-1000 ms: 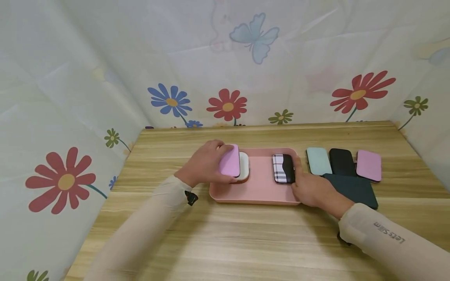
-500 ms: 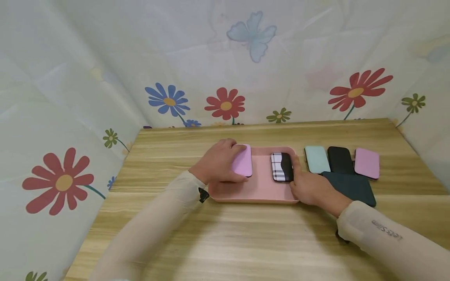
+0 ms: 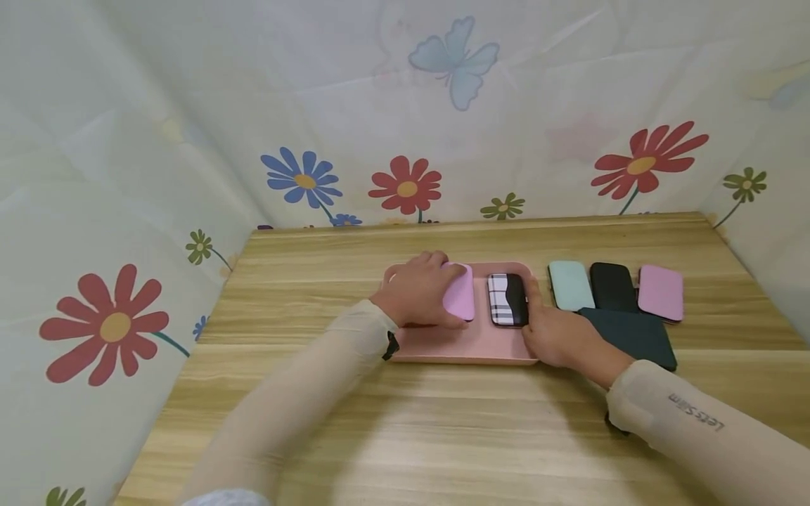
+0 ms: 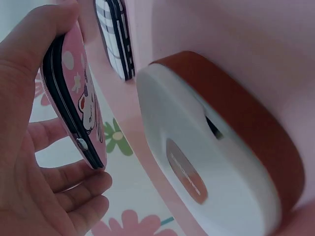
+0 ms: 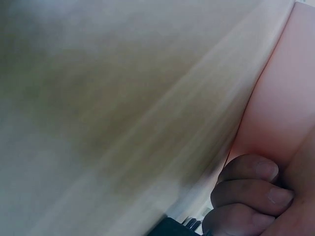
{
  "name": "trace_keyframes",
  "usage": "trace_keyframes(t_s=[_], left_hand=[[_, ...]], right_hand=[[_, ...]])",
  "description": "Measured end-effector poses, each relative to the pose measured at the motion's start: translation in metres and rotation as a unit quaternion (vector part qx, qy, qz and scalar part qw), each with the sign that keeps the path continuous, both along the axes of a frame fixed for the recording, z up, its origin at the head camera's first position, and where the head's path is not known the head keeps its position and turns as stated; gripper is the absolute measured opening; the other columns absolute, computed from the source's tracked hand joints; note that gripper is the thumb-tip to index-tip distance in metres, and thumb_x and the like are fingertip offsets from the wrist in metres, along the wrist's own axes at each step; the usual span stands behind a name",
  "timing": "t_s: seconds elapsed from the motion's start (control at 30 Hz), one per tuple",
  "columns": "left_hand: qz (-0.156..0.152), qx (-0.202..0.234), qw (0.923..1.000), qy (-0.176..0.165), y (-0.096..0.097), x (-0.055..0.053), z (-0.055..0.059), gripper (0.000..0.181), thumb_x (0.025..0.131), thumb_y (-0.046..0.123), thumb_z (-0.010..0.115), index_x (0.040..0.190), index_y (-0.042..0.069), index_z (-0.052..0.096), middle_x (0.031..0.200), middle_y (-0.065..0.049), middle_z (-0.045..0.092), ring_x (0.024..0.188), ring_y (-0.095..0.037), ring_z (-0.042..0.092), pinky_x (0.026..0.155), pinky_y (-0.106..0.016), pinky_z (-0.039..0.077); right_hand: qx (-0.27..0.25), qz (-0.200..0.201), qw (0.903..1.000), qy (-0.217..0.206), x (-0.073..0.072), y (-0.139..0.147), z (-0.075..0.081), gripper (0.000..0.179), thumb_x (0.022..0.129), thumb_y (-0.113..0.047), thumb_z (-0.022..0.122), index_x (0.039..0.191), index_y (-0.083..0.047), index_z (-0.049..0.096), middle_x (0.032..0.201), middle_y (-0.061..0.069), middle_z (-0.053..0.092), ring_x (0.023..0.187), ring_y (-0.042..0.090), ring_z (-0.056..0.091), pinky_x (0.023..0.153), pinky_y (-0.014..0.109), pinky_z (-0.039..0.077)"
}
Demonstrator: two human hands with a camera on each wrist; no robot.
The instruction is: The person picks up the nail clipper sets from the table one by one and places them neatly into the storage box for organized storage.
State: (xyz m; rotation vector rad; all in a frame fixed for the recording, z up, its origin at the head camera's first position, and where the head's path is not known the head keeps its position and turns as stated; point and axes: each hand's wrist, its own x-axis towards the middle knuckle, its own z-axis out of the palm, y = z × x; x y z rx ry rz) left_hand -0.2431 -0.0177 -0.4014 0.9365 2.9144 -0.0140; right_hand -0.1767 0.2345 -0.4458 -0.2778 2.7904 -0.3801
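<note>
My left hand [image 3: 419, 292] grips a flat pink case [image 3: 462, 295] by its edges, above the pink tray [image 3: 455, 346]. In the left wrist view the case shows a black rim, a small clasp and a cartoon print on its underside. A white case [image 4: 170, 115] with a reddish-brown side lies in the tray, mostly hidden behind the left hand in the head view. At the tray's right end is a plaid-and-black case [image 3: 508, 301]. My right hand [image 3: 557, 334] holds the tray's right rim, index finger along it and the other fingers curled.
Right of the tray lie a mint case [image 3: 570, 286], a black case [image 3: 614, 287], another pink case [image 3: 661, 292] and a dark green flat piece [image 3: 633, 339]. Behind the wooden table [image 3: 380, 422] hangs a flowered cloth [image 3: 342, 91].
My left hand has carried the pink case to the right, from over the white case towards the plaid one. The right hand has stayed at the tray's rim.
</note>
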Motion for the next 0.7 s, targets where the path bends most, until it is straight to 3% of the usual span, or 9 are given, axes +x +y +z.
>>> trace_keyframes(t_s=[0.1, 0.27, 0.37, 0.5, 0.7], left_hand=[[-0.020, -0.002, 0.9998, 0.004, 0.006, 0.000, 0.001, 0.087, 0.071, 0.077, 0.069, 0.143, 0.032, 0.050, 0.134, -0.001, 0.050, 0.121, -0.020, 0.045, 0.085, -0.051, 0.051], [-0.057, -0.015, 0.9982, 0.011, 0.015, -0.002, -0.001, 0.085, 0.074, 0.072, 0.068, 0.143, 0.026, 0.051, 0.134, -0.003, 0.051, 0.122, -0.021, 0.045, 0.104, -0.039, 0.044], [-0.068, -0.026, 0.9972, 0.015, 0.019, -0.006, -0.007, 0.085, 0.075, 0.072, 0.068, 0.143, 0.024, 0.051, 0.134, -0.004, 0.052, 0.123, -0.022, 0.044, 0.109, -0.037, 0.040], [-0.064, -0.039, 0.9972, 0.008, 0.024, -0.009, -0.012, 0.087, 0.074, 0.075, 0.067, 0.144, 0.025, 0.050, 0.134, -0.004, 0.052, 0.123, -0.022, 0.045, 0.111, -0.037, 0.038], [-0.054, -0.056, 0.9969, -0.015, 0.033, -0.007, -0.012, 0.091, 0.073, 0.075, 0.068, 0.146, 0.024, 0.050, 0.134, -0.005, 0.052, 0.121, -0.022, 0.047, 0.110, -0.039, 0.040]], right_hand=[[-0.001, 0.002, 1.0000, -0.001, 0.000, 0.001, 0.001, 0.086, 0.099, -0.022, 0.039, 0.154, -0.003, -0.025, 0.072, 0.004, 0.057, 0.059, 0.019, 0.054, 0.055, 0.035, 0.039], [0.001, -0.001, 1.0000, -0.007, 0.001, 0.001, 0.003, 0.086, 0.099, -0.022, 0.038, 0.154, -0.002, -0.025, 0.072, 0.005, 0.055, 0.060, 0.019, 0.054, 0.056, 0.035, 0.039], [0.001, -0.004, 1.0000, -0.009, 0.001, 0.001, 0.002, 0.086, 0.099, -0.022, 0.038, 0.154, -0.003, -0.026, 0.072, 0.005, 0.054, 0.059, 0.019, 0.053, 0.056, 0.035, 0.039], [-0.002, -0.004, 1.0000, -0.004, 0.001, 0.001, 0.000, 0.086, 0.098, -0.021, 0.037, 0.154, -0.003, -0.026, 0.071, 0.005, 0.054, 0.058, 0.019, 0.052, 0.055, 0.035, 0.038], [0.003, -0.001, 1.0000, -0.003, -0.001, 0.001, -0.001, 0.086, 0.098, -0.021, 0.038, 0.154, -0.002, -0.025, 0.073, 0.005, 0.056, 0.060, 0.019, 0.054, 0.056, 0.036, 0.040]])
